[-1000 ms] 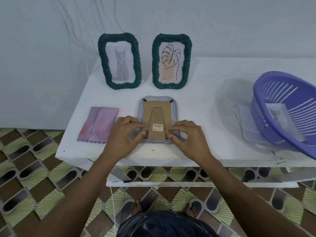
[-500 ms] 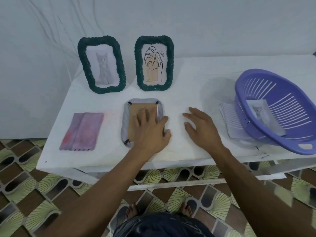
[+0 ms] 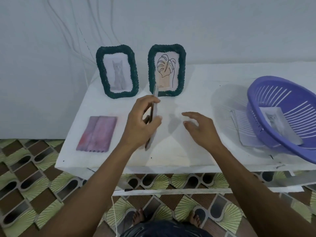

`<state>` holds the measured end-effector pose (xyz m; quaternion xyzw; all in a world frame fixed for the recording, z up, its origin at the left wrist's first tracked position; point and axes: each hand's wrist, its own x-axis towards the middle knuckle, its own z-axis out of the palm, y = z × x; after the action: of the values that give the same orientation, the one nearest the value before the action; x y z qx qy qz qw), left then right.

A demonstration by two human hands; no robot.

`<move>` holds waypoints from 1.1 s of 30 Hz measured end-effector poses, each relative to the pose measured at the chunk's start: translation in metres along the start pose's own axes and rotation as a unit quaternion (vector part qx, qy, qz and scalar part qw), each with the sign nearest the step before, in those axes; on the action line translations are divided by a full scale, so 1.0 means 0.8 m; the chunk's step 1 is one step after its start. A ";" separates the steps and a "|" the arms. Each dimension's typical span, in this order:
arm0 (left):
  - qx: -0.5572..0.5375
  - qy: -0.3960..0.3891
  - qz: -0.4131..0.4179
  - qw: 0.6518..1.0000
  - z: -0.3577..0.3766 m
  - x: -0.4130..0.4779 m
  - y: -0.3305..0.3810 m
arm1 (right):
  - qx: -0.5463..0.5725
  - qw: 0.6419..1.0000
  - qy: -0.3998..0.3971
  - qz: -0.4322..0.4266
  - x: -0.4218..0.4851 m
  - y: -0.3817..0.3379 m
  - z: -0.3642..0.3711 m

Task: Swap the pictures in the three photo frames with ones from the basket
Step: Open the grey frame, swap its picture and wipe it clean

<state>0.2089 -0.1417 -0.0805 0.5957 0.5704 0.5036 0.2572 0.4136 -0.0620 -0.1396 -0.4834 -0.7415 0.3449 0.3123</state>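
My left hand (image 3: pixel 142 121) grips a grey photo frame (image 3: pixel 154 108) and holds it on edge above the white table (image 3: pixel 179 151), so only its thin side shows. My right hand (image 3: pixel 199 128) hovers open just to the right, fingers spread, holding nothing. Two dark green braided frames stand upright at the back: the left frame (image 3: pixel 118 72) shows a cat picture, the right frame (image 3: pixel 166 70) shows a leaf line drawing. At the right sits a purple basket (image 3: pixel 280 113) holding a cat picture (image 3: pixel 273 118).
A pink folded cloth (image 3: pixel 97 133) lies at the table's left. Loose white papers (image 3: pixel 242 125) lie partly under the basket's left side. White cables hang down the wall behind. A lower shelf and patterned floor tiles show beneath the table's front edge.
The grey frame lay face down under both hands. My left hand has lifted and turned it up on edge. My right hand has come off it and moved to the right.
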 end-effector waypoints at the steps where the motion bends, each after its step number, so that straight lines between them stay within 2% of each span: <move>1: 0.014 -0.001 -0.012 1.000 -0.013 -0.001 0.002 | 0.023 1.000 -0.012 0.007 0.001 -0.010 0.007; 6: 0.048 0.044 -0.113 0.992 -0.067 -0.011 -0.009 | 0.068 0.996 -0.064 0.008 0.002 -0.038 0.042; 9: -0.041 0.075 -0.150 0.985 -0.059 -0.023 -0.027 | 0.073 0.996 -0.058 0.006 0.002 -0.045 0.052; 12: -0.160 0.094 -0.188 0.965 -0.025 -0.033 -0.034 | 0.097 0.995 -0.002 0.030 0.001 -0.041 0.045; 16: -0.239 0.053 -0.233 0.941 0.015 -0.038 -0.031 | 0.085 0.994 0.038 0.057 -0.001 -0.017 0.019; 18: -0.181 0.009 -0.211 0.961 0.024 -0.039 -0.037 | 0.057 0.996 0.034 0.052 -0.002 -0.004 0.009; 20: -0.034 -0.028 -0.143 0.989 0.023 -0.037 -0.052 | 0.013 0.999 0.022 0.045 -0.001 0.005 0.005; 21: 0.048 -0.047 -0.113 0.991 0.020 -0.034 -0.061 | -0.003 0.999 0.015 0.038 0.001 0.007 0.004; 24: 0.274 -0.106 -0.077 0.953 0.009 -0.027 -0.083 | -0.064 0.998 -0.009 0.010 0.007 0.016 0.006; 25: 0.319 -0.118 -0.070 0.938 0.006 -0.027 -0.087 | -0.094 0.996 -0.011 0.003 0.009 0.020 0.007; 30: 0.359 -0.137 -0.043 0.922 -0.007 -0.037 -0.094 | -0.155 0.987 0.015 -0.033 0.006 0.034 0.015; 33: 0.405 -0.081 -0.037 0.910 -0.042 -0.035 -0.098 | -0.157 0.987 0.023 -0.037 0.006 0.036 0.016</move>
<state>0.1500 -0.1600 -0.1459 0.6656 0.7245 0.1697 0.0577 0.4161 -0.0519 -0.1696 -0.5064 -0.7965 0.2009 0.2622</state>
